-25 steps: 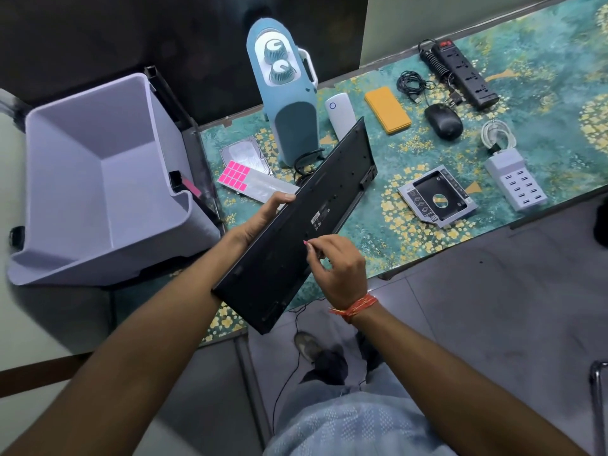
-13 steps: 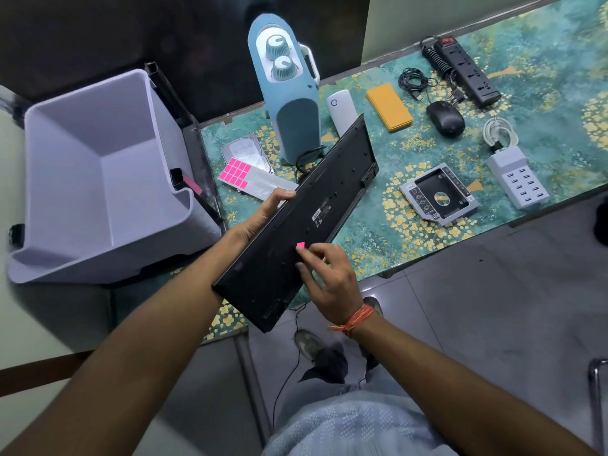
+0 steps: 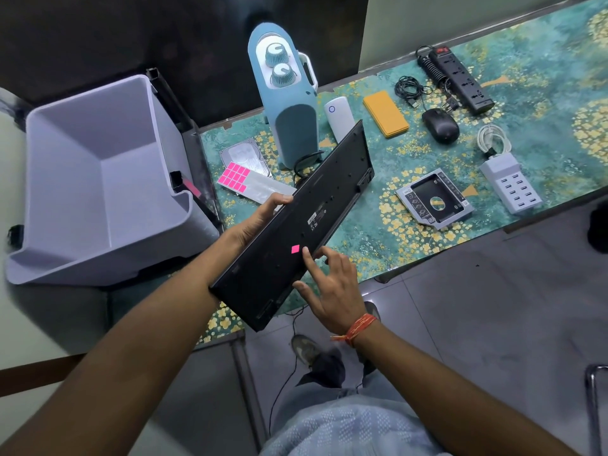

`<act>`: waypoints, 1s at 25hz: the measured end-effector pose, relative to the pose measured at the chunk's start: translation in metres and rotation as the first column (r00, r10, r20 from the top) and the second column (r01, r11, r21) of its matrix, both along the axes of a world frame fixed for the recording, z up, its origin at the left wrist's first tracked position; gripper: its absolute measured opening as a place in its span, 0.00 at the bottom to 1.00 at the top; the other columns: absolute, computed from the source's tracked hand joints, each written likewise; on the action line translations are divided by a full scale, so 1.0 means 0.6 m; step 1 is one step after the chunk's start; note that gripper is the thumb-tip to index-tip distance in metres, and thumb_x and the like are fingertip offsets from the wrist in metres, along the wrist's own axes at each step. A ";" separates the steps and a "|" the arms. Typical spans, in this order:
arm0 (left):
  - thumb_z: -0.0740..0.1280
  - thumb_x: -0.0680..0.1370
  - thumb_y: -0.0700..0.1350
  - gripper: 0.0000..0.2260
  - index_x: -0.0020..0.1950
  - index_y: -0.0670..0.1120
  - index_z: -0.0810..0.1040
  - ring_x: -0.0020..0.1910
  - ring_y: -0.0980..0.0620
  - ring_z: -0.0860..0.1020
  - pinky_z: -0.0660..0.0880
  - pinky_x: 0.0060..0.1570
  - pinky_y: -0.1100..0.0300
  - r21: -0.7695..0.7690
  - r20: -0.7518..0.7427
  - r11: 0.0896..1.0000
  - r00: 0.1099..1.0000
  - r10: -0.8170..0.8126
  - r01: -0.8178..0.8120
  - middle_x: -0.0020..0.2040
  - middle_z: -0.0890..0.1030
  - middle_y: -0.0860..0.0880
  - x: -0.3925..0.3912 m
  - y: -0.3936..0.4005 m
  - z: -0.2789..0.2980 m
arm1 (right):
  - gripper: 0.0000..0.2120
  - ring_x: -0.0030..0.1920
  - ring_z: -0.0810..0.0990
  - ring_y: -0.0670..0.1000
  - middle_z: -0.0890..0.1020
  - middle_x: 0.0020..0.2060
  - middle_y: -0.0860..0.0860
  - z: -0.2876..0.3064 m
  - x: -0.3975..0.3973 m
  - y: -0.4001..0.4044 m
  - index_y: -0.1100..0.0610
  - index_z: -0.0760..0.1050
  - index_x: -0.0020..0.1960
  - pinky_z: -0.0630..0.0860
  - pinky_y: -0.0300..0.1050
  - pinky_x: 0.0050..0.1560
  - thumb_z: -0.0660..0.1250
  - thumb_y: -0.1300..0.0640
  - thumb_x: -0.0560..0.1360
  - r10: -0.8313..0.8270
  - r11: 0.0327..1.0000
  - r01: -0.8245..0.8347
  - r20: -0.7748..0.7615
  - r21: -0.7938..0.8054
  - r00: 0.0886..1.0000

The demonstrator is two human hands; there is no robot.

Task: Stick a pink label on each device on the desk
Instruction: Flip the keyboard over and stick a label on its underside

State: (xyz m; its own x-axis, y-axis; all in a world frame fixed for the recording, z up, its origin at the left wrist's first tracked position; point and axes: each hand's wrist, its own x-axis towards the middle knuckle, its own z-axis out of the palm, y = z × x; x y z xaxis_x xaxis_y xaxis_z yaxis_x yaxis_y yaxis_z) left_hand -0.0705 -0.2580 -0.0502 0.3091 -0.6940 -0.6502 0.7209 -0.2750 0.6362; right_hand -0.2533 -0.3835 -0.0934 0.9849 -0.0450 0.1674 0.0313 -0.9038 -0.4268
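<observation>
My left hand (image 3: 260,218) grips the far long edge of a black keyboard (image 3: 296,225), held tilted over the desk's near edge with its underside up. A small pink label (image 3: 295,248) sits stuck on that underside. My right hand (image 3: 332,287) is beside it with fingers spread and relaxed, the index fingertip just right of the label. The sheet of pink labels (image 3: 235,177) lies on the desk behind the keyboard, partly over a hard drive (image 3: 243,156).
On the green patterned desk (image 3: 543,103) lie a blue heater (image 3: 286,103), white power bank (image 3: 339,116), orange power bank (image 3: 385,114), black mouse (image 3: 440,125), power strip (image 3: 460,79), drive caddy (image 3: 434,199) and white USB charger (image 3: 510,182). A grey bin (image 3: 98,179) stands at left.
My right hand brought the pink label onto the keyboard's underside, let go of it, and drew back with its fingers spread. My left hand kept its hold.
</observation>
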 end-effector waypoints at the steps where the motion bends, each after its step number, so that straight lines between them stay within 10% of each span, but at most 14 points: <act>1: 0.70 0.65 0.64 0.33 0.61 0.42 0.79 0.54 0.40 0.75 0.68 0.63 0.44 0.005 -0.006 1.000 1.000 -0.025 0.025 0.56 0.79 0.37 -0.008 0.001 0.008 | 0.31 0.58 0.71 0.55 0.71 0.59 0.55 0.000 -0.001 -0.004 0.55 0.67 0.71 0.70 0.52 0.56 0.46 0.36 0.79 0.007 0.999 -0.006 -0.017 0.037 1.000; 4: 0.72 0.63 0.66 0.36 0.60 0.41 0.77 0.50 0.42 0.76 0.71 0.57 0.49 0.114 0.028 0.962 0.967 -0.254 0.250 0.54 0.77 0.37 -0.018 -0.004 0.024 | 0.33 0.57 0.74 0.51 0.75 0.58 0.54 0.011 0.010 -0.028 0.56 0.70 0.69 0.74 0.49 0.58 0.48 0.34 0.77 -0.163 0.858 0.215 -0.150 0.466 0.975; 7: 0.76 0.62 0.63 0.47 0.74 0.44 0.63 0.60 0.45 0.73 0.71 0.61 0.52 0.498 0.310 0.776 0.757 -0.575 0.386 0.69 0.70 0.41 -0.026 -0.024 0.012 | 0.38 0.53 0.81 0.54 0.81 0.56 0.57 0.040 0.040 -0.048 0.57 0.72 0.67 0.79 0.51 0.54 0.50 0.29 0.74 -0.410 0.148 0.609 -0.512 0.779 0.755; 9: 0.77 0.60 0.66 0.57 0.78 0.47 0.51 0.66 0.43 0.70 0.68 0.68 0.49 0.703 0.442 0.623 0.476 -0.760 0.343 0.74 0.65 0.41 -0.036 -0.029 -0.001 | 0.36 0.57 0.79 0.56 0.78 0.60 0.57 0.051 0.059 -0.064 0.59 0.70 0.68 0.79 0.52 0.53 0.52 0.31 0.76 -0.333 -0.345 0.650 -0.736 0.677 0.589; 11: 0.74 0.56 0.72 0.64 0.79 0.48 0.43 0.72 0.39 0.63 0.61 0.73 0.44 0.831 0.468 0.506 0.199 -0.861 0.233 0.75 0.60 0.39 -0.048 -0.023 -0.017 | 0.40 0.73 0.64 0.60 0.62 0.75 0.58 0.054 0.069 -0.071 0.56 0.55 0.77 0.70 0.59 0.65 0.54 0.31 0.75 -0.181 -0.607 0.628 -0.855 0.486 0.486; 17: 0.71 0.55 0.74 0.68 0.79 0.47 0.35 0.74 0.36 0.55 0.52 0.75 0.41 0.884 0.467 0.467 0.008 -0.884 0.023 0.75 0.55 0.38 -0.089 -0.008 -0.064 | 0.38 0.74 0.60 0.64 0.53 0.77 0.62 0.066 0.072 -0.050 0.55 0.47 0.78 0.65 0.61 0.71 0.53 0.35 0.77 -0.020 -0.551 0.768 -0.926 0.326 0.378; 25: 0.67 0.56 0.79 0.68 0.79 0.44 0.37 0.75 0.38 0.56 0.55 0.75 0.42 0.828 0.558 0.557 0.175 -0.811 -0.058 0.77 0.56 0.40 -0.102 -0.005 -0.080 | 0.32 0.74 0.61 0.62 0.55 0.77 0.58 0.107 0.087 -0.036 0.53 0.52 0.78 0.62 0.64 0.71 0.56 0.41 0.80 -0.052 -0.303 0.885 -0.933 0.354 0.356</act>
